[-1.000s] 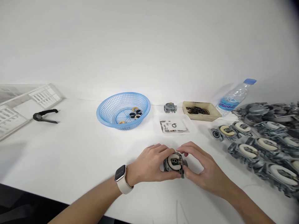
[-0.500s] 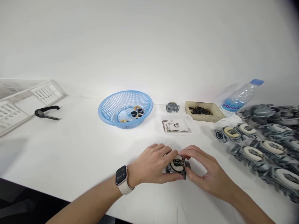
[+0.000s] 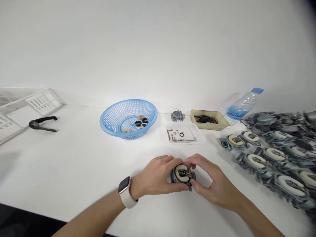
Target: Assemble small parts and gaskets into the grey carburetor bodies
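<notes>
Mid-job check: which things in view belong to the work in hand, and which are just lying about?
In the work, or likely so:
- carburetor, held by the left hand, the right hand at its edge
- more carburetors at right
- tray of small parts
- box of dark rings
- basket

Apparently lying about:
- bottle
- black tool
- white rack

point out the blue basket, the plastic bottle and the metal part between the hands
Blue basket (image 3: 130,107), head view: inner back wall.
Plastic bottle (image 3: 237,113), head view: its label.
Metal part (image 3: 182,172), head view: centre of its top.
</notes>
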The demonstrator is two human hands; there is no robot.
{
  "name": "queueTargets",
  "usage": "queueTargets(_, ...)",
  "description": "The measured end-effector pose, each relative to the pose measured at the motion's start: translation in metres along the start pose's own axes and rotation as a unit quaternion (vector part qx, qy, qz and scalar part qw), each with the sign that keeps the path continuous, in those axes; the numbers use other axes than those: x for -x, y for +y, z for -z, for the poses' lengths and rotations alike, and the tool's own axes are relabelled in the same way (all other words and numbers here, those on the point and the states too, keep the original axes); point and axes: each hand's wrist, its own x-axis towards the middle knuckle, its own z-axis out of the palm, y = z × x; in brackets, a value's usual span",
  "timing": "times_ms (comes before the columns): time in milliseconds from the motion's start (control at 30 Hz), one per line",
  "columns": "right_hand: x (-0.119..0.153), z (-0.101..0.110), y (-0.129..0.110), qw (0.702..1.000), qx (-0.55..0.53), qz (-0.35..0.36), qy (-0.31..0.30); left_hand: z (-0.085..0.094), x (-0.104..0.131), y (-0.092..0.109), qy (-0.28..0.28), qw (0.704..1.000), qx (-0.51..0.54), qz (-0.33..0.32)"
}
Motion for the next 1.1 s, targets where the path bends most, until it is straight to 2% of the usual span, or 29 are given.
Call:
queueTargets(100,0.0025,0.0019,-0.0013,0.999,-0.023,-0.027,-0.032,0.0011,-0.0001,0.0015,-0.006,1.0,0.008,0.004)
queueTargets(200,0.003,0.0016,-0.0031,0.999,-0.021,-0.036,-0.032,0.0014,-0.0004,0.002,-0.008,1.0,0.012,0.008)
queueTargets(400,-0.0001,-0.0017,-0.0036,0.999,-0.002,-0.036,0.013,0.0013,-0.0005,0.0024,-0.016,1.0,0.017,0.015)
queueTargets(633,0.0047,0.0031,-0.0022,0.998,-0.024,-0.045,-0.039,0.0025,-0.0002,0.0033,-0.021,0.999,0.02,0.013)
queueTargets(833,-0.0008,-0.0002,-0.0056,0.999,0.001,-0.046,0.023,0.0022,0.0,0.0022,-0.016,1.0,0.006,0.011)
queueTargets(1100,0.0032,0.0038,-0.0043,0.998,-0.052,-0.034,-0.031,0.0028,-0.0011,0.0024,-0.019,1.0,0.008,0.01)
